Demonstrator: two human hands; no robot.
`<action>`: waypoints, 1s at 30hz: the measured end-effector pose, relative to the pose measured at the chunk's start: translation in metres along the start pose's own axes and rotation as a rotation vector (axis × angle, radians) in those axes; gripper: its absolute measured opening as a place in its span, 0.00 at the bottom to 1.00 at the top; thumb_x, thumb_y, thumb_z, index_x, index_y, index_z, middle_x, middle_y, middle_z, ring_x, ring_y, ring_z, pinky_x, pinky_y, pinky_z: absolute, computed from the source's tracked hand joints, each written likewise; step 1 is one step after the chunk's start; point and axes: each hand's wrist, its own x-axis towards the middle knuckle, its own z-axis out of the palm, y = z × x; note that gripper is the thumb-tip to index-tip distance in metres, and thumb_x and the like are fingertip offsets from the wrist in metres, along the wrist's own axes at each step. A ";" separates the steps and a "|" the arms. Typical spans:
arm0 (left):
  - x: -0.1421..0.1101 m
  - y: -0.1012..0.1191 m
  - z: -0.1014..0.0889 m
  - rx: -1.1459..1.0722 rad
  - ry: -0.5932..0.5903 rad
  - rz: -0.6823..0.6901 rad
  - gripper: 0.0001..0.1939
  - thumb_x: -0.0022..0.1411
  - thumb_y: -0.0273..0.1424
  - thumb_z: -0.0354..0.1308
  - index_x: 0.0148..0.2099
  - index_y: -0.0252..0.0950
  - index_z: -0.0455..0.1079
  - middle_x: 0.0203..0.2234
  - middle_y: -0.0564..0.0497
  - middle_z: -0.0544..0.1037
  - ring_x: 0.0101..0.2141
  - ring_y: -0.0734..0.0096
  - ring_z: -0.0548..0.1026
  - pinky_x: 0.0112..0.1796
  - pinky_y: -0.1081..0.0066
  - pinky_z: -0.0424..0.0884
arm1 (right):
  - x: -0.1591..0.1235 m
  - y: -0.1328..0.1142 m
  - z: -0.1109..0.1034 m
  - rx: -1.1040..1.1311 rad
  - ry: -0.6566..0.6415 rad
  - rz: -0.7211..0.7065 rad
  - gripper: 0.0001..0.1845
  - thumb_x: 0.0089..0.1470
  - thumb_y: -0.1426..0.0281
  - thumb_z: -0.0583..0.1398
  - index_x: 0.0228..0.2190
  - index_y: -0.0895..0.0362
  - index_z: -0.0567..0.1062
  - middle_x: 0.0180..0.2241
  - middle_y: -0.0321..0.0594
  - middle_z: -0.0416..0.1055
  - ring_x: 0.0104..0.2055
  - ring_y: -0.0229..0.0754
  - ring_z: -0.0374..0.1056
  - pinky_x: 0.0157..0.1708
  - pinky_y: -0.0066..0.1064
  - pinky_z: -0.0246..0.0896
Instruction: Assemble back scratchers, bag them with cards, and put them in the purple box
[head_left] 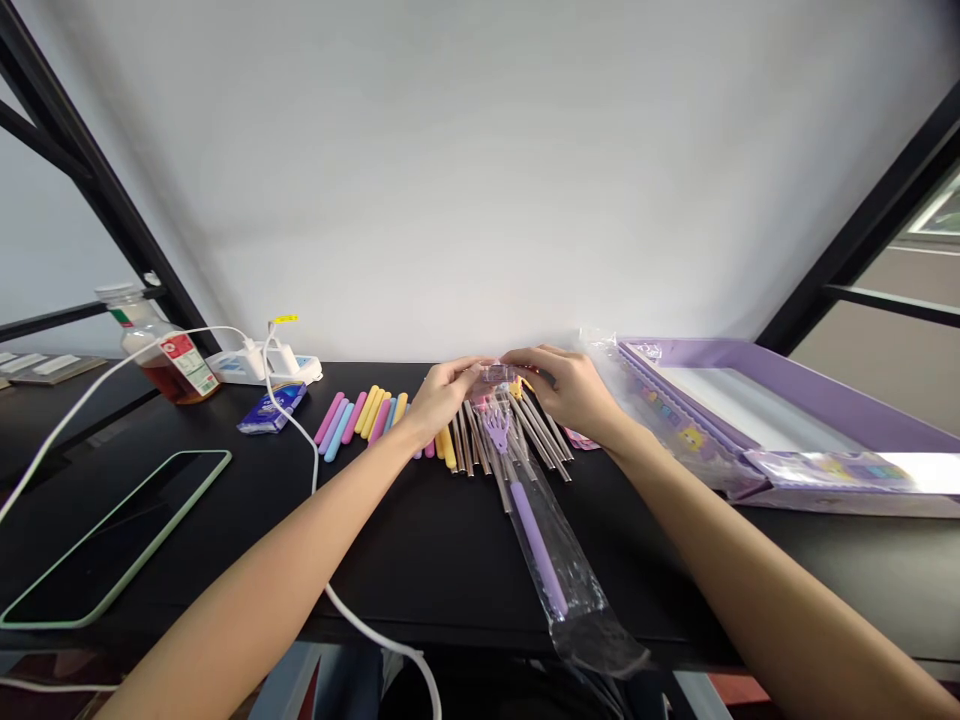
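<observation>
A purple back scratcher (538,545) with a claw-shaped head and a thin metal shaft lies inside a clear plastic bag (592,590). The bag slants over the desk and its lower end reaches the front edge. My left hand (444,396) and my right hand (568,386) pinch the bag's upper end, close together, with fingers curled. Some fingertips are hidden. Below my hands are several metal rods (466,445), fanned out on the desk. Pink, yellow, blue and purple handles (367,412) lie in a row left of my left hand.
A purple display box (840,385) stands at the right with clear wrap beside it. To the left are a phone (120,535), a blue tissue pack (274,407), a power strip (296,370) and a bottle of brown liquid (169,360). A white cable (352,610) crosses the desk's front edge.
</observation>
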 end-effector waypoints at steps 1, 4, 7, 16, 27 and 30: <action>-0.001 0.001 0.001 -0.003 -0.012 -0.001 0.16 0.64 0.39 0.62 0.49 0.35 0.78 0.47 0.44 0.81 0.45 0.61 0.80 0.50 0.61 0.74 | 0.000 -0.001 0.001 -0.006 0.014 0.003 0.17 0.61 0.77 0.53 0.44 0.55 0.79 0.40 0.43 0.79 0.40 0.44 0.74 0.41 0.35 0.68; -0.002 0.003 0.003 -0.016 -0.041 0.002 0.17 0.65 0.40 0.61 0.49 0.34 0.78 0.47 0.44 0.81 0.46 0.61 0.79 0.51 0.61 0.73 | 0.000 -0.003 0.003 -0.014 0.056 -0.008 0.15 0.61 0.77 0.53 0.42 0.56 0.78 0.39 0.42 0.78 0.40 0.43 0.74 0.41 0.35 0.67; -0.001 0.002 0.003 -0.016 -0.021 -0.003 0.17 0.66 0.40 0.61 0.49 0.33 0.78 0.46 0.43 0.81 0.42 0.61 0.80 0.47 0.61 0.75 | 0.000 -0.003 0.007 -0.016 0.014 -0.035 0.15 0.61 0.77 0.53 0.42 0.54 0.78 0.38 0.41 0.78 0.40 0.43 0.73 0.41 0.35 0.67; 0.002 -0.004 0.006 -0.114 0.042 -0.054 0.12 0.66 0.36 0.61 0.45 0.34 0.78 0.42 0.44 0.82 0.42 0.61 0.81 0.48 0.59 0.75 | -0.003 0.001 0.009 -0.040 0.017 -0.064 0.11 0.63 0.72 0.56 0.41 0.53 0.79 0.39 0.43 0.76 0.42 0.45 0.71 0.41 0.37 0.66; 0.001 -0.004 0.004 -0.011 0.109 -0.082 0.19 0.58 0.38 0.68 0.48 0.32 0.78 0.37 0.44 0.83 0.38 0.61 0.80 0.42 0.62 0.77 | -0.004 0.001 0.009 0.091 -0.058 0.045 0.11 0.59 0.75 0.58 0.37 0.53 0.81 0.35 0.39 0.79 0.34 0.41 0.72 0.36 0.33 0.66; 0.000 -0.003 0.006 -0.019 0.102 -0.064 0.20 0.56 0.42 0.69 0.44 0.32 0.79 0.39 0.43 0.83 0.40 0.61 0.80 0.44 0.62 0.75 | -0.004 0.001 0.010 0.087 -0.028 0.059 0.10 0.58 0.73 0.59 0.36 0.53 0.81 0.35 0.39 0.79 0.34 0.41 0.73 0.37 0.34 0.68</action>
